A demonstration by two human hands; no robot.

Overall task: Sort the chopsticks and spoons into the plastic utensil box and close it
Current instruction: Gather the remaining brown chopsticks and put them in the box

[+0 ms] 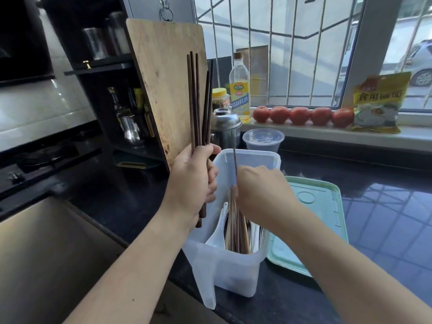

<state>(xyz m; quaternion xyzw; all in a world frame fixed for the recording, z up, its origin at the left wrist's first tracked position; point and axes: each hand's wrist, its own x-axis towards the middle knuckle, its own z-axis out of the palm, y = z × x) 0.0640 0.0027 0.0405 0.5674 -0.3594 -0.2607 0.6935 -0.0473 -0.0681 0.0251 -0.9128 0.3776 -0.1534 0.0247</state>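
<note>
A translucent plastic utensil box [233,270] stands open on the dark counter, holding several chopsticks [236,232], a white spoon [217,232] on its left side and metal utensils on its right. My left hand [194,183] grips a bundle of dark brown chopsticks [197,99] upright, just left of the box. My right hand [259,195] is over the box's opening and pinches one thin chopstick [235,160] that points upward. The box's pale green lid [320,220] lies flat to the right of the box.
A wooden cutting board [163,78] leans behind my left hand. A steel pot [225,127], a lidded plastic tub [263,139] and an oil bottle [239,87] stand behind the box. Tomatoes [301,115] and a yellow bag [378,104] line the sill. A sink [53,253] lies at lower left.
</note>
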